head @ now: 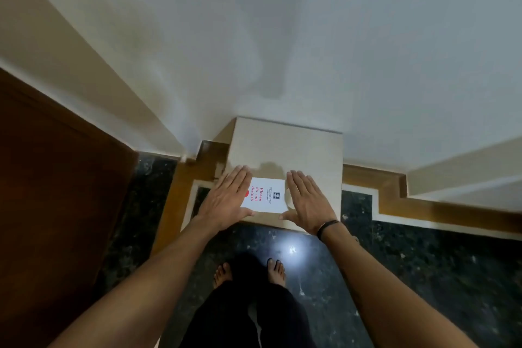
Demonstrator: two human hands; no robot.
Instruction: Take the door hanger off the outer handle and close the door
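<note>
A white door hanger [267, 195] with red "Please do not disturb" lettering lies flat on a beige ledge [310, 155] against the wall. My left hand [228, 200] rests palm down with fingers spread, covering the hanger's left end. My right hand [308, 200] is flat and open at the hanger's right edge, thumb near its lower corner. Neither hand grips the hanger. A dark brown wooden door [56, 192] fills the left side; no handle shows.
White walls [282, 37] meet in a corner ahead. The floor [423, 263] is dark speckled stone with a brown and white border strip. My bare feet [248, 271] and dark trousers are below, close to the ledge. A bright light reflection sits on the floor.
</note>
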